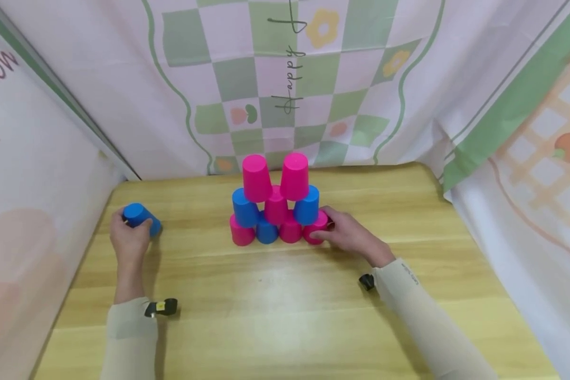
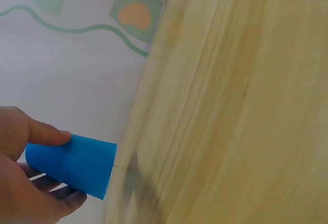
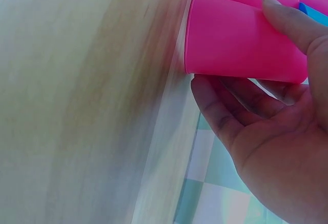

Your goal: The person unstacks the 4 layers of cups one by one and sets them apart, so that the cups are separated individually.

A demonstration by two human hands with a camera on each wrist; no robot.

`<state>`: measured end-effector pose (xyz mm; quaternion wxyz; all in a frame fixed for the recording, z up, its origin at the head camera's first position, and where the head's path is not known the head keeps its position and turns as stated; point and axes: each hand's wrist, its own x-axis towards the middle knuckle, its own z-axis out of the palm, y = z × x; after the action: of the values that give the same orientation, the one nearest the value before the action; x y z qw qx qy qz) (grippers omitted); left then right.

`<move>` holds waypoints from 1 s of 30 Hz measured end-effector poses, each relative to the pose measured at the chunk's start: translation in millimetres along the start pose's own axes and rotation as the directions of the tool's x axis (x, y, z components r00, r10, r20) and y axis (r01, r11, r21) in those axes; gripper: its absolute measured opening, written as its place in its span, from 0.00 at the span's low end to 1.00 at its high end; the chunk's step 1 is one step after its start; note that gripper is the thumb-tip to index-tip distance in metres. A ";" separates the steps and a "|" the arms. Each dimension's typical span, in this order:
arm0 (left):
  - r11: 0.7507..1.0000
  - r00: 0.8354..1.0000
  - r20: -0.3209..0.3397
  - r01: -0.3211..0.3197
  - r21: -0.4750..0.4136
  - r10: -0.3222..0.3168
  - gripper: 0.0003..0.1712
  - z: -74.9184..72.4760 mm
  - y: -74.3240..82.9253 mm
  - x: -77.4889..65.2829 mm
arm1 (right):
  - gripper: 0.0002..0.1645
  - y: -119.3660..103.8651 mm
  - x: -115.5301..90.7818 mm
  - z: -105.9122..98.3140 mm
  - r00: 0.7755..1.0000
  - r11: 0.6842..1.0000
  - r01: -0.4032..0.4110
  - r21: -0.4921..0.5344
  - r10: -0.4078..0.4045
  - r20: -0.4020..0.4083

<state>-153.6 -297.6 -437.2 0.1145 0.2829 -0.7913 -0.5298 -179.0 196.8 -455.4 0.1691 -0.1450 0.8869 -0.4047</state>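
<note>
At the table's left side my left hand (image 1: pixel 130 235) grips a blue cup (image 1: pixel 143 218), tilted, its closed end up and toward the left. In the left wrist view the thumb lies along one side of this blue cup (image 2: pixel 74 163) and the fingers along the other. A cup pyramid stands mid-table, all cups upside down: a bottom row of pink and blue cups, then blue, pink, blue, then two pink cups (image 1: pixel 295 176) on top. My right hand (image 1: pixel 344 229) holds the bottom row's right-end pink cup (image 3: pixel 241 39), thumb in front, fingers behind.
The wooden table (image 1: pixel 266 306) runs up to a checked curtain (image 1: pixel 285 79) behind the pyramid. White cloth hangs on the left (image 1: pixel 28 174) and right sides. A small black camera (image 1: pixel 163 307) sits at the left wrist, another (image 1: pixel 367 282) at the right.
</note>
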 end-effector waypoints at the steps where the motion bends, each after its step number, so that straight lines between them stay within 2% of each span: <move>1: 1.000 1.000 -0.001 0.003 0.002 -0.003 0.39 0.0 -0.7 0.7 | 0.33 -0.4 0.2 -0.1 1.000 1.000 0.004 -0.001 -0.004 0.002; 12: 1.000 1.000 0.006 0.006 0.014 -0.006 0.39 4.9 -7.1 6.0 | 0.32 -1.7 2.5 -4.2 1.000 1.000 -0.004 -0.017 0.004 0.004; 23: 0.999 0.998 0.057 0.015 0.039 -0.017 0.40 6.0 -11.2 8.1 | 0.34 -1.0 1.7 -3.6 1.000 1.000 -0.010 -0.011 0.010 0.003; 30: 0.999 0.999 0.048 0.012 0.053 -0.015 0.39 5.5 -15.3 7.7 | 0.34 -0.2 1.7 -1.4 1.000 1.000 -0.006 -0.014 0.006 0.005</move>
<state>-157.5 -302.0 -454.3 0.0845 0.2783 -0.8055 -0.5163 -181.1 197.0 -454.7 0.1715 -0.1445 0.8898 -0.3974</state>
